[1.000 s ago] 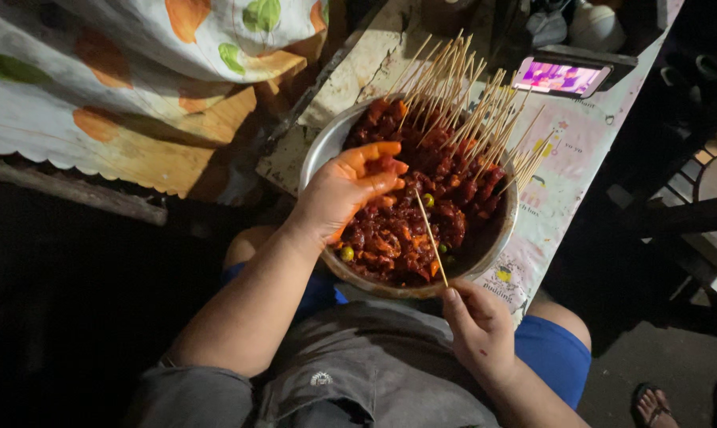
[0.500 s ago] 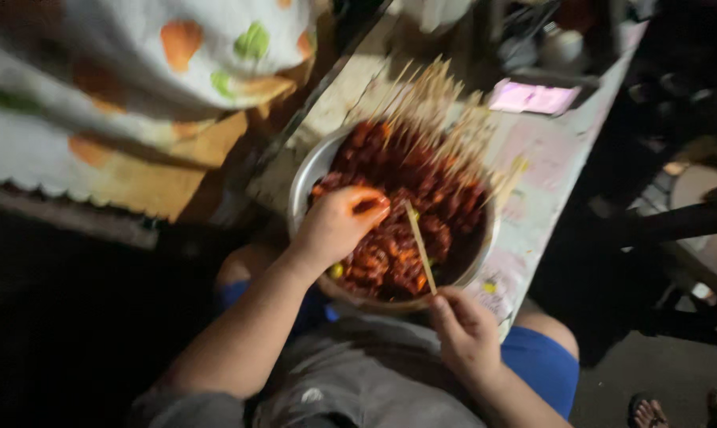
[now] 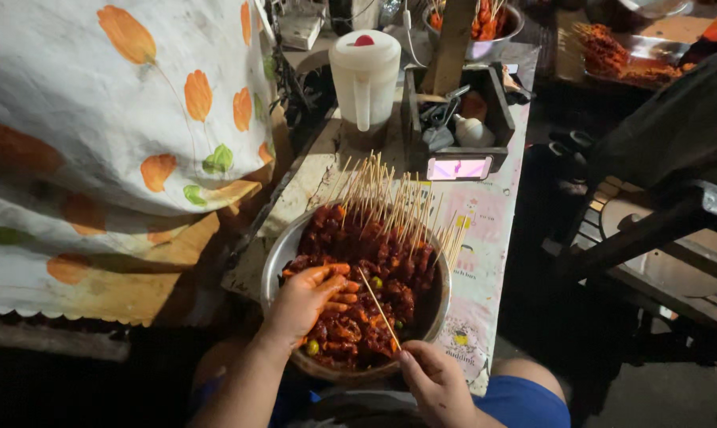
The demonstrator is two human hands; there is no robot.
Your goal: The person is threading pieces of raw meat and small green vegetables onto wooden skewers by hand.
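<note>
A small phone (image 3: 459,168) lies flat just above the frame's centre, its rectangular screen glowing pink and white. Below it, at lower centre-right, a printed pink-and-white sheet (image 3: 485,238) with yellow patches covers the surface.

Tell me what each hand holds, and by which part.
The right hand pinches a bamboo skewer by its lower end. The left hand rests in the red meat; whether it grips any cannot be told.

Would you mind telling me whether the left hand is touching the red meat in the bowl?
Touching: the head view shows the left hand with its fingers resting on the red meat.
</note>
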